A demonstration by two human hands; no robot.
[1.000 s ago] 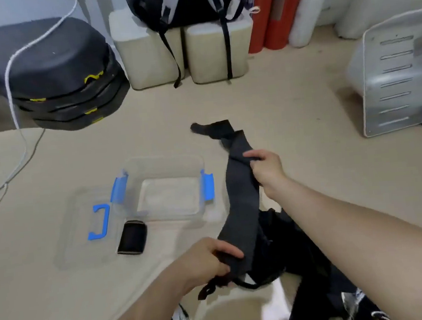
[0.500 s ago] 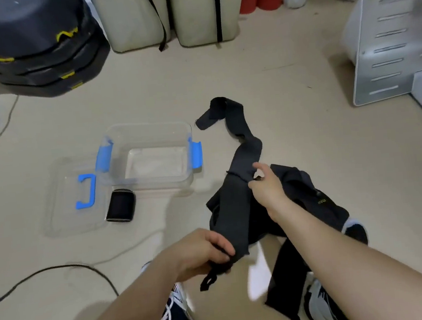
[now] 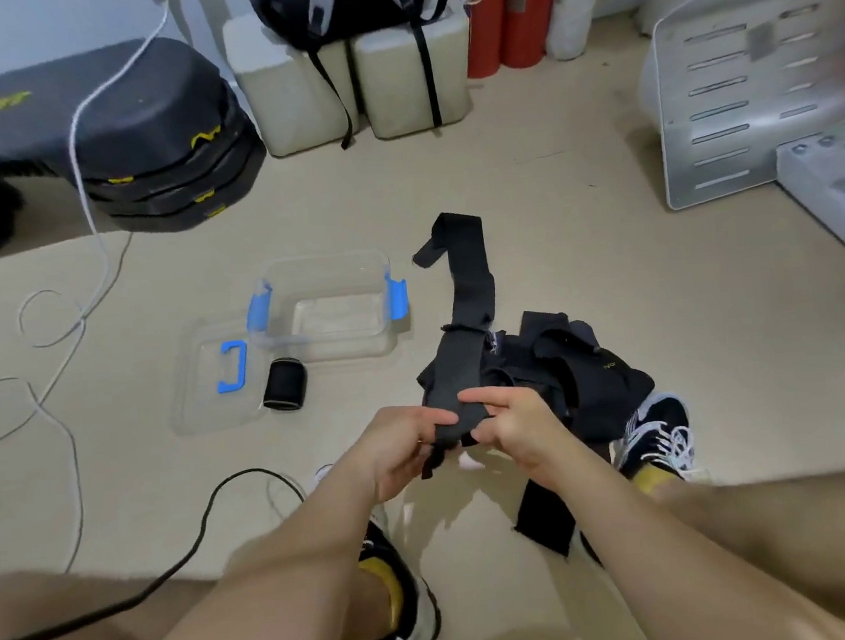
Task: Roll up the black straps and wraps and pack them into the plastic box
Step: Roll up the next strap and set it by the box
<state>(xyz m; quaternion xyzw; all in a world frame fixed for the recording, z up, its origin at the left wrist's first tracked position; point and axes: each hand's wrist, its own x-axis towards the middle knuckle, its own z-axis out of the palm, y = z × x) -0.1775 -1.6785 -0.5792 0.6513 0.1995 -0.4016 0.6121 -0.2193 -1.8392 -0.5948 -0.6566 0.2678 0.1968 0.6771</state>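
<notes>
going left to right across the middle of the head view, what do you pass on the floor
white cable → lid → box → strap → metal panel

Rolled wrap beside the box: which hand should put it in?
Probably left: the left hand is nearer the rolled wrap and plastic box; the right hand would cross over. Both grip the strap.

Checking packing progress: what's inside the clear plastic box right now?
Nothing visible: the plastic box shows only its bare clear bottom. One rolled wrap lies outside, by the lid. Nothing covers the box's inside, so little could be hidden.
</notes>
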